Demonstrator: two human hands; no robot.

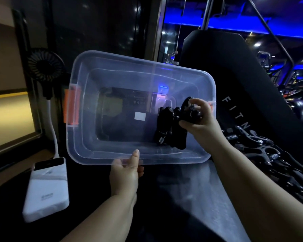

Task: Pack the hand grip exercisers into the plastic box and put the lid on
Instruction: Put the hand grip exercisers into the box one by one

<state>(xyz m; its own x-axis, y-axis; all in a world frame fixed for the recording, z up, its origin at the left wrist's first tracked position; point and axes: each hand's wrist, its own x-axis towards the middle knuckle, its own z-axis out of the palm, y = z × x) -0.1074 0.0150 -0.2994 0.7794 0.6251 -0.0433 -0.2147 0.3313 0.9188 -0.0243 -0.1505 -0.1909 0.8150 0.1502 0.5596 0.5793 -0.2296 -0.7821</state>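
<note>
Now, box: the clear rectangular plastic box [112, 95] with orange latches is tilted up toward the camera, open side facing.
Left hand: the left hand [125, 169] pinches the box's near rim, thumb inside.
Right hand: the right hand [197, 117] is closed round a black hand grip exerciser [191, 113] at the box's right end.
Already packed: black exercisers [170, 128] lie just left of that hand, touching.
Remaining: the tangled black pile of exercisers [262, 154] lies to the right, nearer the right hand.
Lid: not seen.

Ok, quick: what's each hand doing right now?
Left hand: closed on the box rim.
Right hand: closed on an exerciser inside the box.
</note>
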